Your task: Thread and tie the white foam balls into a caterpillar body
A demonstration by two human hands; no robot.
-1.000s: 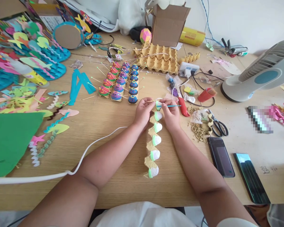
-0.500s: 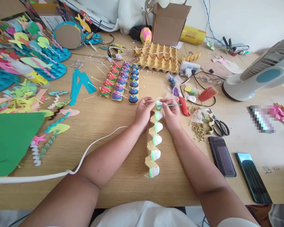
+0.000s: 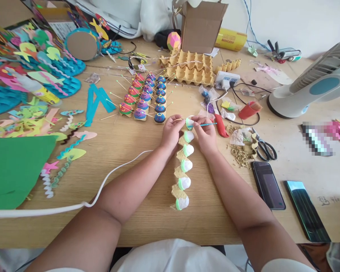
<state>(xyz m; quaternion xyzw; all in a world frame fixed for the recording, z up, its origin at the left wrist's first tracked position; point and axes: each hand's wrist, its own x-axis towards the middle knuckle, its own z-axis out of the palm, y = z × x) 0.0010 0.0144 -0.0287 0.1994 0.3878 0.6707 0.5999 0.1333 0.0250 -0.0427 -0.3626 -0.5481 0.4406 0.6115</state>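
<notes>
A narrow egg-carton strip (image 3: 180, 172) runs away from me, its row of cups capped in white with bright green bands along their lower edges. My left hand (image 3: 172, 130) pinches the strip's far end from the left. A thin blue tool (image 3: 208, 124) is gripped in my right hand (image 3: 206, 136), its inner end hidden by the fingers. Those fingers are at the right side of the farthest cup (image 3: 189, 123), between both hands. Beyond the hands stand finished-looking strips of painted cups: red (image 3: 129, 99), purple (image 3: 144, 95) and dark blue (image 3: 160, 98), several with thin pins sticking out.
Bare egg trays (image 3: 189, 70) lie at the back before a cardboard box (image 3: 202, 28). To the right are a fan (image 3: 308, 87), scissors (image 3: 266, 149) and two phones (image 3: 269, 185). Green sheet (image 3: 17, 170), paper cutouts (image 3: 25, 121) and a white cable (image 3: 110, 175) occupy the left.
The strip's near end has shifted slightly left and up in view. Both hands keep their hold at the far cup, with only small finger movement. The view has shifted a little.
</notes>
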